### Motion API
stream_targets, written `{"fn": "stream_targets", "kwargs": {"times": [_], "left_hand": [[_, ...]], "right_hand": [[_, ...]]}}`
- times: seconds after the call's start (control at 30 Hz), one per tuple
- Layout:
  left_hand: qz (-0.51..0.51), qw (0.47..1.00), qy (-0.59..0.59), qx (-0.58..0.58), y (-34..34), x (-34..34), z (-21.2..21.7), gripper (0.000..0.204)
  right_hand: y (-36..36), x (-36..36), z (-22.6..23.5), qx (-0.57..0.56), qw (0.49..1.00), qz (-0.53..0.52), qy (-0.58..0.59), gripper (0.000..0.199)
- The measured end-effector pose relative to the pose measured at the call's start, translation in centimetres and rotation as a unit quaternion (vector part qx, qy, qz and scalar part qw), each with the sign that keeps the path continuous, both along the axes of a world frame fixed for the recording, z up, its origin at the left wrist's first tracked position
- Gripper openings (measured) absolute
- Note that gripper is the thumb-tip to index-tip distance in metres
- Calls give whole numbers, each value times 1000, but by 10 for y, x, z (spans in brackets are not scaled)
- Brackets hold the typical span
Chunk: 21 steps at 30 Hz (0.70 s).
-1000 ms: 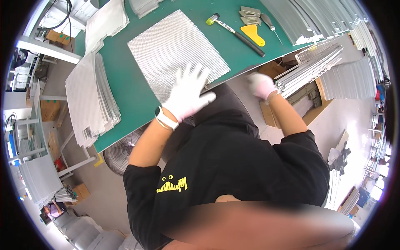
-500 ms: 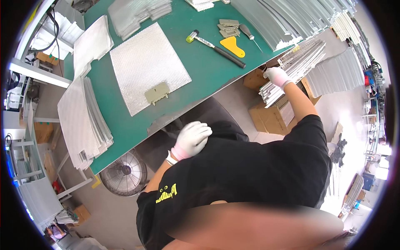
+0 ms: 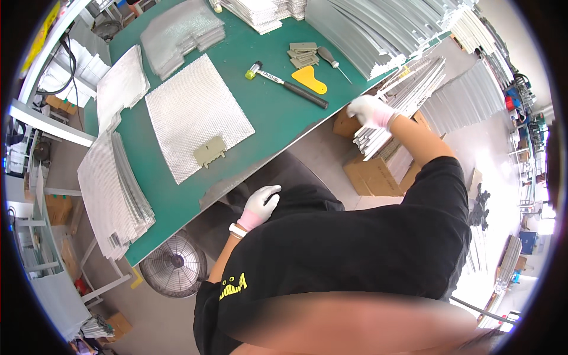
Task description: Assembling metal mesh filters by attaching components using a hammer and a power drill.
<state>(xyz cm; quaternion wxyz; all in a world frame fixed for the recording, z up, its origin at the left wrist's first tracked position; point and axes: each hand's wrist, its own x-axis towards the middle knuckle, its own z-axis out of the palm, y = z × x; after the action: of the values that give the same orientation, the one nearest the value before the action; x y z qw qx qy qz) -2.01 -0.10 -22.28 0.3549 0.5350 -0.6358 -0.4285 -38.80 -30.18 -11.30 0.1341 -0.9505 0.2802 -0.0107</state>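
Observation:
My right hand (image 3: 371,111), in a white glove with a pink cuff, is at the table's front edge, beside a bundle of white metal strips (image 3: 408,94). Its fingers curl downward; what they hold, if anything, is hidden. My left hand (image 3: 260,207), gloved alike, hovers over my lap with thumb and fingers apart and nothing in it. On the green table (image 3: 272,118) lies a silvery mesh sheet (image 3: 198,106), with a grey-green notched plate (image 3: 210,151) on its near corner. A hammer (image 3: 287,84) with a yellow-green head, a yellow scraper (image 3: 309,80) and a screwdriver (image 3: 334,64) lie farther right.
Small grey-green plates (image 3: 303,54) lie by the screwdriver. Mesh stacks (image 3: 115,195) line the table's left side, one overhanging its edge. Long grey panels (image 3: 373,29) stand at the far right. A cardboard box (image 3: 373,177) is below the strips, and a round fan (image 3: 174,263) stands under the table.
My right hand has moved from over the strips toward the table edge. My left hand has lifted off my lap and its fingers have parted. The whole view has shifted slightly.

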Motion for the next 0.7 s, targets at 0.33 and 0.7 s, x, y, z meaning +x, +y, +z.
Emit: {"fn": "stream_targets", "kwargs": {"times": [0.33,0.7], "left_hand": [[128,970,169,-121,-56,-73,33,35],[450,743,255,-425,99,163,174,62]], "right_hand": [[202,245,79,10,930,224,-291,30],[152,100,-20,655,168,-298,-673,39]]}}
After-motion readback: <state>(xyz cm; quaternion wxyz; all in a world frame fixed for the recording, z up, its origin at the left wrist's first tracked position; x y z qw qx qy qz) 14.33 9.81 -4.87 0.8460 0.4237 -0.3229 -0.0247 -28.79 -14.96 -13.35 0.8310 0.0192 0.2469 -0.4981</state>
